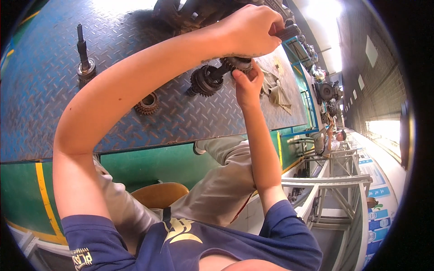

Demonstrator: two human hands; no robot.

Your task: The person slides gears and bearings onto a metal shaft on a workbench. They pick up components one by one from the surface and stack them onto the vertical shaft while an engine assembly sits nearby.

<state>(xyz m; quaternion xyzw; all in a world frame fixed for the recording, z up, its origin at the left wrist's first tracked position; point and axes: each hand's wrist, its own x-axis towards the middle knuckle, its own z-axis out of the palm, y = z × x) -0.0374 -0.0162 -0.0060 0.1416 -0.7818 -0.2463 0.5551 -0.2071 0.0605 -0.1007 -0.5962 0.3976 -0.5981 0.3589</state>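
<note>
My left arm reaches across the table, and my left hand (257, 29) is closed around a dark metal piece (288, 32) whose exact kind I cannot make out. Beneath that wrist, my right hand (248, 86) grips a dark toothed gear (238, 63) between thumb and fingers. This gear sits at one end of a gear shaft (207, 81), which lies tilted over the table with a larger gear cluster at its other end. The left forearm partly covers the held gear. A loose ring gear (148, 104) rests on the plate, partly behind the same forearm.
The blue, worn tread-plate table (181, 122) carries an upright shaft with a bearing (85, 63) at left and a dark metal casting (194, 16) at the back. A greenish cloth (276, 92) lies at right. Metal frames (325, 180) and another person (332, 140) are farther right.
</note>
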